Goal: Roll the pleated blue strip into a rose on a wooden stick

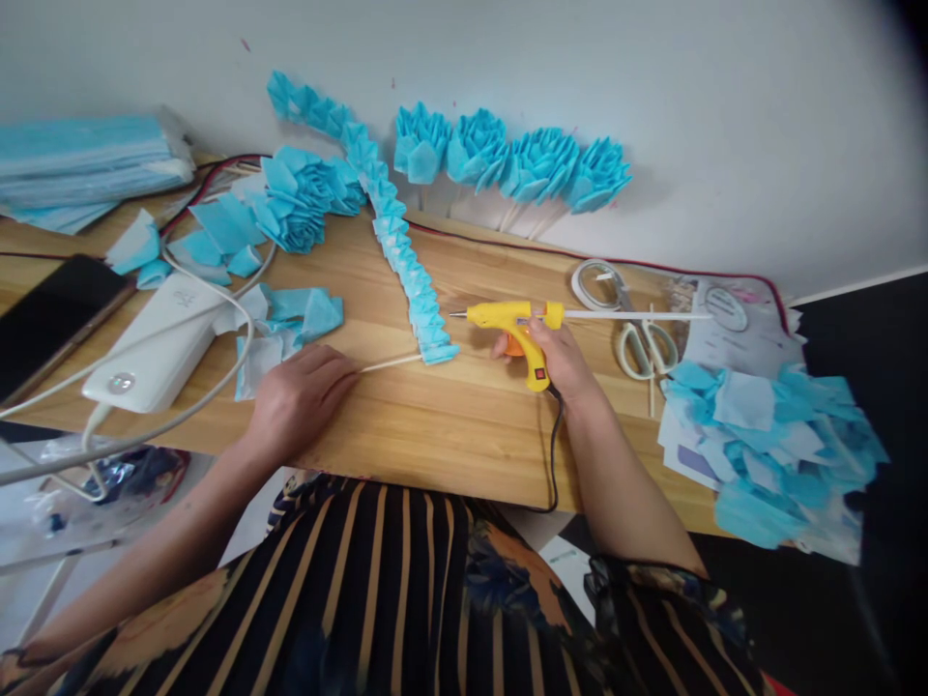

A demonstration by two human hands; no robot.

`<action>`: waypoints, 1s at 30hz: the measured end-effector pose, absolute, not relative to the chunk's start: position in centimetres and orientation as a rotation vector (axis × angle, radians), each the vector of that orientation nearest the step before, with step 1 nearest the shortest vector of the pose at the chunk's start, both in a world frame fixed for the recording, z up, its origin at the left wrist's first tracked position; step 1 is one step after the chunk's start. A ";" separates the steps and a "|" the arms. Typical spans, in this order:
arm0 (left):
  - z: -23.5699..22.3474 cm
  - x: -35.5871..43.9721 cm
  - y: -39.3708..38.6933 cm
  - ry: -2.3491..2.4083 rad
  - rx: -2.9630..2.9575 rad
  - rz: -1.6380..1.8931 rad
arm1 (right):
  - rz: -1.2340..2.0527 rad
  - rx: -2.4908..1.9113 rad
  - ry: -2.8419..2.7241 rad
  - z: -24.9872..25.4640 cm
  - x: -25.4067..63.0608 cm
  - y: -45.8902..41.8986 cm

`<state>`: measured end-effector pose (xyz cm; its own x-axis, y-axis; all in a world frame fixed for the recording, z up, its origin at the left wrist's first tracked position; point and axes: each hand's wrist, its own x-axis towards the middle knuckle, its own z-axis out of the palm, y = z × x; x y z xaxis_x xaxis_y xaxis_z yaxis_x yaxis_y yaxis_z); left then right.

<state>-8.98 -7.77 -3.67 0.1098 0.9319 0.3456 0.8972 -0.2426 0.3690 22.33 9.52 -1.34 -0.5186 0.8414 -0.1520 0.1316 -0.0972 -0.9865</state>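
Blue pleated strip, long, curved, a pale stick at one end

you wear a black top with narrow tan stripes running down its front, each set apart by a broad dark band. large printed flowers break up the stripes: a deep blue bloom beside a muted orange-brown patch, with more brownish petals toward your left. your right sleeve repeats the dark, striped, floral cloth and ends near the elbow. below it your forearm is bare, as are your left hand and right hand.
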 end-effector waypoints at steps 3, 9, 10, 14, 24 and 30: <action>-3.7 -9.0 -7.8 1.902 2.282 0.790 | 1.690 -1.042 -1.592 -1.5 22.4 9.5; -3.7 -9.0 -7.8 1.887 2.314 0.800 | 1.688 -1.040 -1.595 -1.5 22.4 9.5; -3.7 -9.0 -7.7 1.887 2.312 0.805 | 1.688 -1.044 -1.605 -1.5 22.5 9.5; -3.7 -9.0 -7.7 1.902 2.305 0.807 | 1.697 -0.987 -1.686 -1.5 22.6 9.3; -3.7 -9.1 -7.7 1.894 2.357 0.800 | 1.688 -0.904 -1.903 -2.1 22.6 8.9; -3.7 -9.1 -7.6 1.878 2.356 0.808 | 1.684 -0.955 -1.907 -2.1 22.6 8.7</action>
<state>-9.06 -7.65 -3.70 0.1409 0.9152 0.3776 0.9036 -0.2748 0.3288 22.59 8.75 -2.12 -0.6755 0.7262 -0.1278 0.2167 0.0298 -0.9758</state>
